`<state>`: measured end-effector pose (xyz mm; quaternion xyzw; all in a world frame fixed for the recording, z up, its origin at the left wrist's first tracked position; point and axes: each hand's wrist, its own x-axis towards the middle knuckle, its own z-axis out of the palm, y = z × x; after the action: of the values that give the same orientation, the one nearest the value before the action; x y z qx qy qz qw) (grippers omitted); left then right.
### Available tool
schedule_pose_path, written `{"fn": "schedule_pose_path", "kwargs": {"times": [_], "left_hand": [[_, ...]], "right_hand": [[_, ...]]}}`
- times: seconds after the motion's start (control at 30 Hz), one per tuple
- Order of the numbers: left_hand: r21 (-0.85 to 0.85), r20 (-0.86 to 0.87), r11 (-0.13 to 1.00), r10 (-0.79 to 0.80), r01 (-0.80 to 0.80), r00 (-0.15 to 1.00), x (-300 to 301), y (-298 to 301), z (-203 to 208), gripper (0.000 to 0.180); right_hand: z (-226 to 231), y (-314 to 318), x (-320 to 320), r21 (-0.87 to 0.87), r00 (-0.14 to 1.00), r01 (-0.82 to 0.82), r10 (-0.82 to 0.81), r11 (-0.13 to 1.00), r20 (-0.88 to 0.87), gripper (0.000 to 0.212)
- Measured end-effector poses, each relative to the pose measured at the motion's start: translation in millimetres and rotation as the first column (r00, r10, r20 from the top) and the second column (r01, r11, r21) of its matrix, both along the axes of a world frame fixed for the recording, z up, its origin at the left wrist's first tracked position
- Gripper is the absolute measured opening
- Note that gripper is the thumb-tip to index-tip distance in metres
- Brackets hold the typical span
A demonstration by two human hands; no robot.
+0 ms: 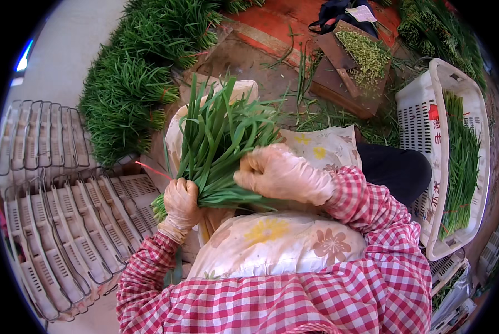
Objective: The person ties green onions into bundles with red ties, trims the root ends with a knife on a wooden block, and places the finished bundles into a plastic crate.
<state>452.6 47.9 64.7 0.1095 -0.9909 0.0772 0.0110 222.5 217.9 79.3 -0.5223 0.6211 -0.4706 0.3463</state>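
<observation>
My left hand (181,203), in a pale thin glove, is closed around the lower part of a bunch of green chives (213,133). The cut stem ends poke out past it at the lower left. A red tie (153,170) sticks out beside that hand. Fanning up and away, the long flat leaves spread above my lap. At the right side of the leaves is my right hand (285,173), gloved too, its fingers curled in and slightly blurred. What those fingers hold, if anything, is hidden. A flowered apron (266,239) covers my lap.
Tied bunches of chives (129,94) are heaped at the far left. White crates with wire handles (65,234) stand at the left. To the right, a white crate (413,119) contains long green bundles. Ahead, a brown wooden stool (341,97) bears chopped green bits (366,55).
</observation>
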Motion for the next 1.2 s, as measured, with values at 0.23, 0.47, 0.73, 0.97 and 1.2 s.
{"fn": "schedule_pose_path", "kwargs": {"times": [0.23,0.47,0.73,0.97,1.2], "left_hand": [[0.171,-0.189,0.981,-0.056,0.089,0.980,40.2,-32.0,-19.5,0.064],[0.238,-0.117,0.964,-0.093,0.119,0.989,51.1,-51.5,-27.0,0.063],[0.214,-0.039,0.968,-0.124,0.129,0.992,54.6,-56.8,-26.9,0.075],[0.183,-0.045,0.975,-0.119,0.125,0.992,56.8,-55.2,-31.2,0.066],[0.190,-0.011,0.974,-0.126,0.126,0.992,51.2,-57.9,-25.6,0.064]], "right_hand": [[32.1,58.0,-58.4,-0.193,0.790,0.090,0.048,0.977,0.611,0.026],[18.6,38.4,-62.2,-0.108,0.786,0.557,-0.482,0.823,0.387,0.023],[65.6,-2.6,-51.0,-0.077,0.625,0.011,-0.067,0.997,-0.778,0.043],[71.7,13.5,-80.1,-0.155,0.818,0.223,-0.098,0.962,0.567,0.016],[33.1,-7.8,-36.8,-0.198,0.881,0.018,-0.109,0.980,-0.460,0.033]]}}
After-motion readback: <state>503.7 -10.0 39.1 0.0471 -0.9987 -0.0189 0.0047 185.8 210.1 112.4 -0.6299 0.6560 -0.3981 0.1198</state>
